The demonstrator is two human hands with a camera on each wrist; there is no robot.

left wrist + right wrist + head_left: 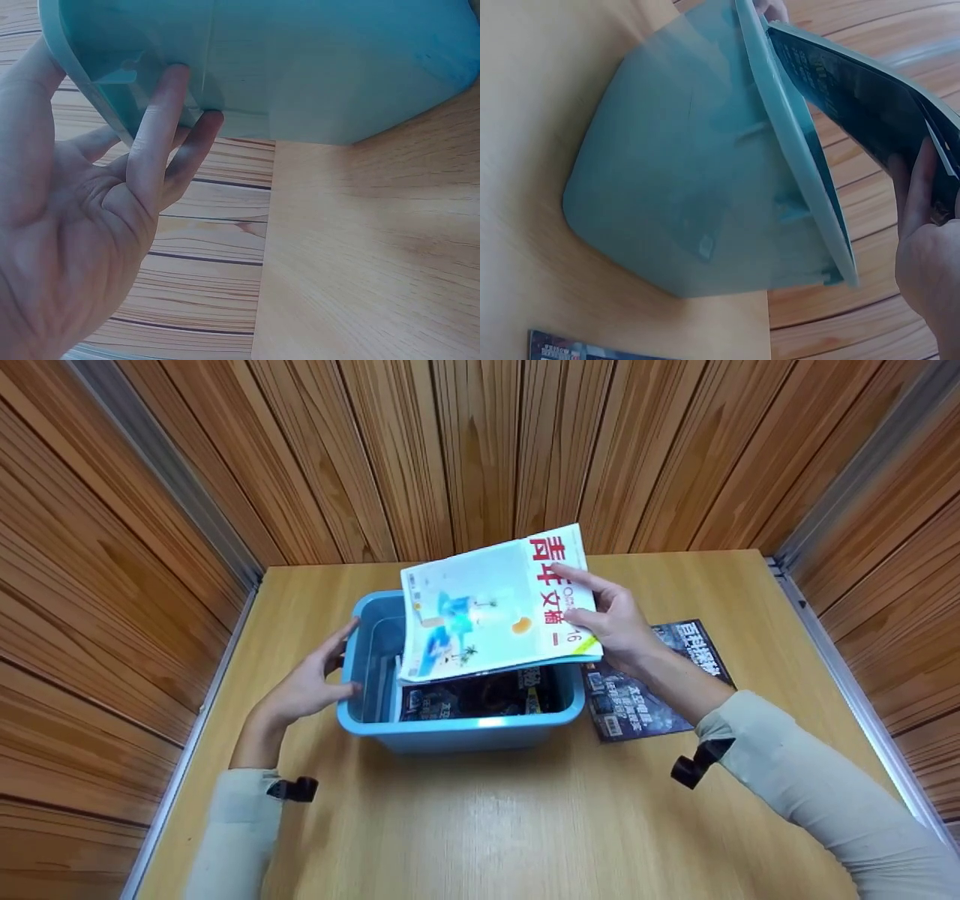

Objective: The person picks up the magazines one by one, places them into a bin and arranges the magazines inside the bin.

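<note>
The right hand [611,622] pinches a white magazine [491,604] tilted over the blue plastic bin [457,727], whose side the left hand's [307,686] straight fingers brace, so the floppy magazine may catch the rim and buckle.

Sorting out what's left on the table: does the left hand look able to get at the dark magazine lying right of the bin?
Probably not easily: the left hand rests on the blue bin's left wall, and the bin plus the right hand with its white magazine lie between it and the dark magazine.

The right hand [930,247] holds a magazine [855,97] over the blue bin's [697,195] rim.
</note>
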